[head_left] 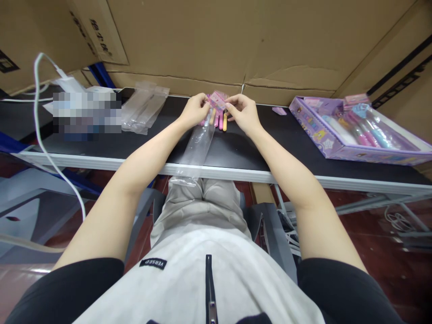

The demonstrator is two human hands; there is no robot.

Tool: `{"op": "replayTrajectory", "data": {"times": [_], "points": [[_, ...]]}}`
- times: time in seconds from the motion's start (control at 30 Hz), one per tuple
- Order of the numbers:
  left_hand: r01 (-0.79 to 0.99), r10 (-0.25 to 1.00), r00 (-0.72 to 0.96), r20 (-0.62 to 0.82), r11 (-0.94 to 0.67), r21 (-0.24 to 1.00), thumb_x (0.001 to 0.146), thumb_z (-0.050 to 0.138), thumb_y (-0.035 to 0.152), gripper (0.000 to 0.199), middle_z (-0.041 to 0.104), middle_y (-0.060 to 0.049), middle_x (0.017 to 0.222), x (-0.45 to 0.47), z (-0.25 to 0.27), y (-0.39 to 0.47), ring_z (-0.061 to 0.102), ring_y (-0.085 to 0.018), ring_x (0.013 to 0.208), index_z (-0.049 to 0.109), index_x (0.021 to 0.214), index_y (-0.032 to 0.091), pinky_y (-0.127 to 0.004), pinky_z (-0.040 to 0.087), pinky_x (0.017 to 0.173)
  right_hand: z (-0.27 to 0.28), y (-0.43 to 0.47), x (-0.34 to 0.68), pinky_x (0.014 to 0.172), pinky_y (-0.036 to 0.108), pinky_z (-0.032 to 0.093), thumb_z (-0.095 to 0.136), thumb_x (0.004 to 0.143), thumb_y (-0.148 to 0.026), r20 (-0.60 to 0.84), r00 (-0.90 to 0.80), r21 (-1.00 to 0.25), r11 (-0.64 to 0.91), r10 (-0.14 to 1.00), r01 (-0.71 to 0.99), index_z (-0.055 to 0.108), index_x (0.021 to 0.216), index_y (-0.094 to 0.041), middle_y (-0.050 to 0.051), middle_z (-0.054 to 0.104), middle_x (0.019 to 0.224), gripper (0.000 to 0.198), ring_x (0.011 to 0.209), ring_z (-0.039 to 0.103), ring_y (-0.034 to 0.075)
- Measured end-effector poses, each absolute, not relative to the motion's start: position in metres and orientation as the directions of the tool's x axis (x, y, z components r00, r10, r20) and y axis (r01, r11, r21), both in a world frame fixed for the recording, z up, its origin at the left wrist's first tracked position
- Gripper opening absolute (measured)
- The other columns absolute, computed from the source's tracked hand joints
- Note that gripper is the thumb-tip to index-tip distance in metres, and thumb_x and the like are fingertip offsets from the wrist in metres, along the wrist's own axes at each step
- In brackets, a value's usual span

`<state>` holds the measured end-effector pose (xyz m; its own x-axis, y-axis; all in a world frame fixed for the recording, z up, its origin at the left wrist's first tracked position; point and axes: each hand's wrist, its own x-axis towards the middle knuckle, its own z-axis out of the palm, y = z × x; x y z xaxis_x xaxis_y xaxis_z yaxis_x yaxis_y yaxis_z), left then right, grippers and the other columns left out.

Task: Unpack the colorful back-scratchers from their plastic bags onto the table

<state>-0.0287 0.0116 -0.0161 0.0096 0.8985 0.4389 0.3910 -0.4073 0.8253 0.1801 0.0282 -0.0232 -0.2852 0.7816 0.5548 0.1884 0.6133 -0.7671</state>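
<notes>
A small pink printed card (218,102) is between my two hands near the back of the black table. My left hand (196,110) is closed in a pinch at the card's left side, by the mouth of a long clear plastic bag (195,155). The bag slants down over the table's front edge. My right hand (245,113) pinches the card's right edge between thumb and fingers. Just under the card lie several slim pen-like sticks, among them a pink one (220,121) and a yellow one (225,122). Their upper ends are hidden by the card.
On the right stands a purple printed box (340,150) with several bagged, coloured pens (367,128). A pink scrap (279,110) lies left of it. More clear bags (143,108) lie at left, beside a white charger with a cable (69,83). Cardboard (189,40) walls the back.
</notes>
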Motion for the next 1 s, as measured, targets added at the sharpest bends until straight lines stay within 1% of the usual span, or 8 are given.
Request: {"op": "replayTrajectory", "data": {"times": [0.17,0.3,0.5,0.6,0.67,0.77,0.87,1.0], "points": [[0.398,0.895,-0.026,0.446,-0.400,0.826,0.092,0.071,0.022,0.018,0.060,-0.003,0.073,-0.029,-0.015,0.010,0.072,-0.026,0.093,0.058,0.080,0.021,-0.038,0.056,0.089,-0.021,0.022,0.178,0.097,0.047,0.065,0.084,0.075,-0.078,0.614,-0.258,-0.700,0.666,0.745,0.258,0.067,0.089,-0.024,0.006,0.071,0.095,0.059,0.105,0.070,0.027],[0.420,0.885,-0.041,0.464,-0.406,0.812,0.092,0.068,0.025,0.015,0.058,-0.002,0.070,-0.029,-0.015,0.012,0.070,-0.024,0.087,0.060,0.080,0.021,-0.038,0.057,0.087,-0.019,0.015,0.177,0.103,0.052,0.060,0.084,0.081,-0.070,0.663,-0.287,-0.593,0.719,0.691,0.362,0.065,0.082,-0.024,0.009,0.071,0.100,0.050,0.107,0.069,0.029],[0.406,0.896,-0.053,0.441,-0.384,0.829,0.092,0.063,0.026,0.020,0.053,-0.001,0.063,-0.028,-0.018,0.015,0.066,-0.020,0.072,0.056,0.074,0.021,-0.034,0.058,0.077,-0.019,0.009,0.171,0.112,0.058,0.053,0.071,0.095,-0.065,0.738,-0.362,-0.391,0.797,0.570,0.460,0.062,0.081,-0.023,0.012,0.068,0.113,0.046,0.115,0.065,0.031],[0.369,0.901,-0.043,0.431,-0.387,0.845,0.090,0.064,0.029,0.019,0.048,0.000,0.058,-0.028,-0.021,0.016,0.063,-0.019,0.066,0.056,0.074,0.022,-0.034,0.058,0.074,-0.021,0.011,0.169,0.113,0.061,0.051,0.066,0.099,-0.063,0.747,-0.384,-0.319,0.800,0.542,0.509,0.061,0.084,-0.022,0.011,0.066,0.117,0.043,0.118,0.063,0.032],[0.362,0.912,-0.041,0.409,-0.367,0.857,0.088,0.063,0.028,0.017,0.048,0.000,0.057,-0.028,-0.022,0.016,0.062,-0.019,0.065,0.057,0.074,0.022,-0.035,0.059,0.074,-0.023,0.013,0.168,0.114,0.063,0.049,0.064,0.101,-0.061,0.750,-0.398,-0.285,0.800,0.529,0.527,0.061,0.085,-0.022,0.012,0.066,0.118,0.042,0.119,0.062,0.033],[0.380,0.920,-0.030,0.391,-0.352,0.855,0.086,0.063,0.026,0.014,0.050,-0.001,0.059,-0.026,-0.022,0.014,0.063,-0.020,0.067,0.057,0.074,0.022,-0.038,0.060,0.078,-0.025,0.015,0.167,0.116,0.064,0.046,0.063,0.102,-0.062,0.752,-0.408,-0.263,0.803,0.518,0.534,0.062,0.087,-0.022,0.012,0.065,0.118,0.042,0.120,0.062,0.033],[0.425,0.917,-0.022,0.397,-0.351,0.834,0.086,0.062,0.025,0.016,0.052,-0.002,0.059,-0.025,-0.021,0.013,0.064,-0.022,0.072,0.056,0.071,0.022,-0.040,0.059,0.082,-0.026,0.015,0.167,0.116,0.064,0.046,0.062,0.101,-0.064,0.745,-0.409,-0.279,0.803,0.527,0.526,0.062,0.089,-0.022,0.011,0.065,0.117,0.044,0.120,0.061,0.033],[0.520,0.908,-0.096,0.409,-0.305,0.798,0.085,0.062,0.025,0.020,0.052,-0.003,0.059,-0.032,-0.021,0.018,0.067,-0.026,0.084,0.052,0.067,0.023,-0.040,0.057,0.089,-0.022,0.009,0.167,0.116,0.062,0.047,0.065,0.099,-0.063,0.747,-0.375,-0.329,0.796,0.548,0.508,0.062,0.086,-0.023,0.011,0.066,0.116,0.043,0.119,0.062,0.032]]}}
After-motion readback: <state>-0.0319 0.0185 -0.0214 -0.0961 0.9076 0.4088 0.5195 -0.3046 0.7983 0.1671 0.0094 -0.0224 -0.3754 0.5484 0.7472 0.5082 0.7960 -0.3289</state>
